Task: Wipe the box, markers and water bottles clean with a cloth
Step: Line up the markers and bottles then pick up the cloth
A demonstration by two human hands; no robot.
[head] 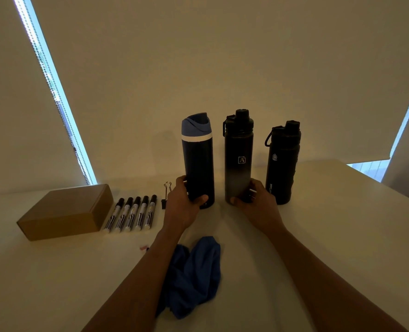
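Observation:
Three water bottles stand upright in a row on the table. My left hand (183, 207) grips the base of the navy bottle with the blue lid (198, 159). My right hand (258, 204) grips the lower part of the black-to-grey bottle (238, 159). The third, all-black bottle (282, 164) stands untouched to the right. A brown cardboard box (66, 212) lies at the left, with several black-capped markers (131, 213) lined up beside it. A crumpled blue cloth (193, 276) lies on the table between my forearms.
A black binder clip (165, 196) sits between the markers and the navy bottle. A small pink scrap (144, 248) lies near my left forearm. The white table (342, 224) ends at the wall behind; its right corner is near the window.

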